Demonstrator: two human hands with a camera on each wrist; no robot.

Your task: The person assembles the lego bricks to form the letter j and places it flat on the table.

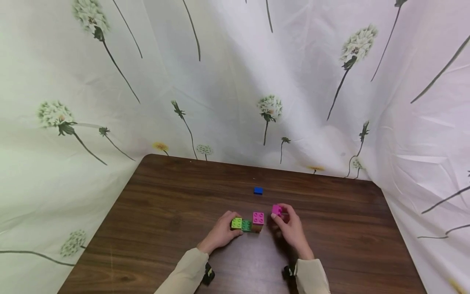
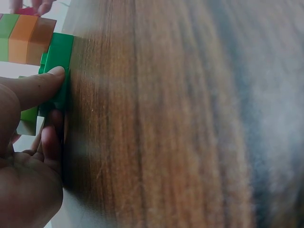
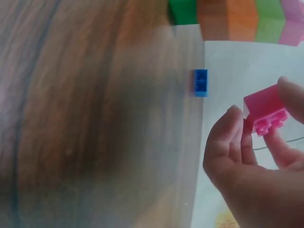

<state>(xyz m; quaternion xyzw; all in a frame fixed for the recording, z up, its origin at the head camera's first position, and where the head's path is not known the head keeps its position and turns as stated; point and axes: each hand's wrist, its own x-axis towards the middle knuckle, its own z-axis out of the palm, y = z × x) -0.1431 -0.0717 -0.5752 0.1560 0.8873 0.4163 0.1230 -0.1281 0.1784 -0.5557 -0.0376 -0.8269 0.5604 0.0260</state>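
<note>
In the head view my left hand (image 1: pixel 221 232) grips the left end of a toy-brick build, its thumb pressed on the long green base brick (image 2: pixel 61 61). A lime brick (image 1: pixel 236 223) tops that end. On the other end rises a stack of brown, orange (image 3: pixel 242 21) and light green bricks under a pink top brick (image 1: pixel 258 217). Just right of the stack, my right hand (image 1: pixel 293 229) pinches a loose pink brick (image 3: pixel 264 105) between thumb and fingers. That brick is raised above the table and apart from the build; its studs are tilted sideways.
A small blue brick (image 1: pixel 258 190) lies on the wooden table (image 1: pixel 176 196), behind the build. Past the table's far edge hangs a white curtain (image 1: pixel 227 102) with a dandelion print, and it also closes off both sides.
</note>
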